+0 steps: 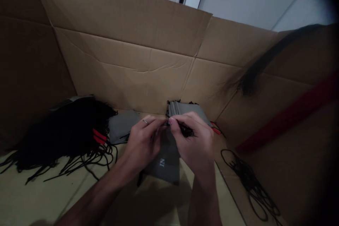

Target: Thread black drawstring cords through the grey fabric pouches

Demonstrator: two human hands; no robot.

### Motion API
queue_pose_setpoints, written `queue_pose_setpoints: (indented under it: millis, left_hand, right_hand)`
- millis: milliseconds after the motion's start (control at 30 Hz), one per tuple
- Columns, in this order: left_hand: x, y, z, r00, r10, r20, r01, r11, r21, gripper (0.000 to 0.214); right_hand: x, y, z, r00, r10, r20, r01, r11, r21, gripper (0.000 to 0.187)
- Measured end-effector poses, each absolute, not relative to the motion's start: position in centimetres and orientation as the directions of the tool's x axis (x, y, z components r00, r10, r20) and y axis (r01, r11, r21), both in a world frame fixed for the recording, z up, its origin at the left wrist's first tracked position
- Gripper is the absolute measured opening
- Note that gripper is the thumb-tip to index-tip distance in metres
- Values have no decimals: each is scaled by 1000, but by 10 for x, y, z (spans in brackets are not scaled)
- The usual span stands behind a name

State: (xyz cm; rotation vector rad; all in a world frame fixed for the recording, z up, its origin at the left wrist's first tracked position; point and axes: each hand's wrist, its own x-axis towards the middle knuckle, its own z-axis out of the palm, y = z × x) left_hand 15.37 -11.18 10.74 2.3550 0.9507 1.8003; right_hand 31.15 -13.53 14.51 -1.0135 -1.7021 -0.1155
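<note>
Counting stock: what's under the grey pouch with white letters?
The grey pouch lies on the cardboard base; what is directly beneath it is covered, so another pouch there cannot be ruled out.

Black cord pile (60, 134) left, cardboard wall (127, 70) ahead, cord coil (249, 183) right, room above gray pouches (182, 108)

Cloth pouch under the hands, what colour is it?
The cloth pouch is dark grey with pale lettering, shown best in the head view.

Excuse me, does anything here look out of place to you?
Yes: a bundle of black cords is draped up the right cardboard wall, apart from the main black cord pile on the left, so it looks stray.
</note>
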Motion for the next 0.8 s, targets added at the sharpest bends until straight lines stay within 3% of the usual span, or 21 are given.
queue_pose_setpoints:
  millis: [133,333,433,533,633,733,800]
  left_hand:
    - [167,-111,94,137,472,871,527,-779,340,26]
    - [173,-106,85,69,592,803,400,-753,522,16]
    - [163,-100,93,-115,688,717,278,-671,688,20]
    - [149,-96,106,-296,738,607,81,-614,785,24]
    - [135,-96,121,-391,731,560,-70,-630,774,27]
    - [122,-100,132,-425,752,504,-186,-617,765,28]
    - [116,-104,137,-412,784,465,-255,-589,767,28]
  right_hand:
    - [305,-133,143,-69,455,888,743,617,-259,13]
    - [295,-143,146,-200,405,892,709,689,-153,27]
    - [304,-154,154,-136,349,927,691,704,-164,30]
    - [321,-153,156,121,291,949,715,637,-287,18]
    - [335,-137,140,500,279,820,621,545,-563,25]
    - [338,-124,104,628,433,647,488,429,-760,42]
    - [332,-125,72,612,517,598,469,372,-801,51]
